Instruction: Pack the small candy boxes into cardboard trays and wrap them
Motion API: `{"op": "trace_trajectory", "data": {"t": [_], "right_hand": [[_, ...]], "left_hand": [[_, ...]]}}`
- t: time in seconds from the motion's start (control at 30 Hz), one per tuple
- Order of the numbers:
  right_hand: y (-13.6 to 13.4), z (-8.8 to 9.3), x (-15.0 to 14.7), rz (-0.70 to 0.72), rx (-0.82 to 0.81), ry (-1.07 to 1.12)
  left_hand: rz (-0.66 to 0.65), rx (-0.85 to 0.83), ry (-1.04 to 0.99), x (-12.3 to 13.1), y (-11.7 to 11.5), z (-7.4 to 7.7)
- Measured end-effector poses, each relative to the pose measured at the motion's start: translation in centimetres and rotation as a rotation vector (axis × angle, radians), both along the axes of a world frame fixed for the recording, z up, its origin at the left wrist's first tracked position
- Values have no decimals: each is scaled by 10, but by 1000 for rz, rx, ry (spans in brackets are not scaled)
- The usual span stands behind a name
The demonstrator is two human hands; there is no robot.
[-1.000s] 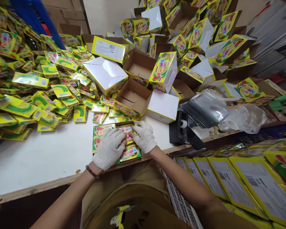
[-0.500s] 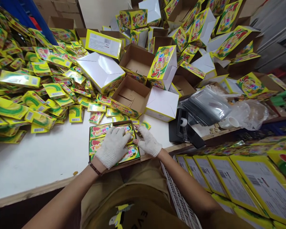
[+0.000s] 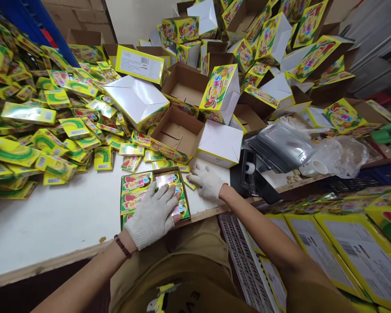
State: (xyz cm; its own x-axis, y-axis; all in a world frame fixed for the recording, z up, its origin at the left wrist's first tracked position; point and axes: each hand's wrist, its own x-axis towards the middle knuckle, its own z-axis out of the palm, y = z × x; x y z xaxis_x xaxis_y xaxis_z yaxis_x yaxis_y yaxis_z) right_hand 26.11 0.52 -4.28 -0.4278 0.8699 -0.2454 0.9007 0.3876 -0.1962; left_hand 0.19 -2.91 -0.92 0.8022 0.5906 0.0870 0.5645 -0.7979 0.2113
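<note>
My left hand (image 3: 153,215), in a white knit glove, lies flat with fingers spread on the packets inside a shallow open carton (image 3: 135,191) at the table's near edge. The carton holds rows of yellow and green candy packets with red lettering. My right hand (image 3: 207,180), also gloved, rests on the white tabletop just right of the carton, its fingers touching a small loose packet (image 3: 189,182). Whether it grips that packet is unclear.
A big heap of loose yellow packets (image 3: 45,130) covers the table's left. Open brown cartons (image 3: 177,132) and printed boxes (image 3: 220,91) pile up behind. A black tape dispenser (image 3: 252,176) and plastic bags (image 3: 313,152) lie right. Flat yellow boxes (image 3: 345,248) stack at lower right.
My right hand has left the carton and moved right onto the tabletop beside a loose packet. My left hand has spread flat over the packets in the carton.
</note>
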Motion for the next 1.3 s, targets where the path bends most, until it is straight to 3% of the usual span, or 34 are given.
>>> {"op": "trace_trajectory", "data": {"t": [0.1,0.2,0.3,0.37,0.43,0.53,0.63,0.77,0.9,1.13,1.3], "right_hand": [[4,-1,-4,50,17,-58],[4,0,4,-80,5,16],[-1,10,14,-370,-4,447],[-5,21,10,-467,-5,834],[-6,31,-5,-423,0,1137],[2,33,-38,-317,-34,1322],[16,17,-59,-276,-55,1284],[21,-2,-62,-321,73,1297],[14,-3,-62,-334,75,1338],[12,-15,-54,-319,225,1163],[12,-20,-67,-332,292,1010]], "left_hand": [[-15,-9,26,-2,-9,1],[1,-39,29,-6,-18,0],[-10,-111,-120,-12,-18,-2],[59,-140,-312,-15,-7,-2],[221,-110,-491,-16,12,-1],[433,4,-572,-14,47,1],[486,19,-371,-14,71,-3],[483,8,-134,-18,74,-15],[498,65,-169,-21,69,-21],[483,93,-177,-19,68,-19],[490,86,-176,-19,68,-19]]}}
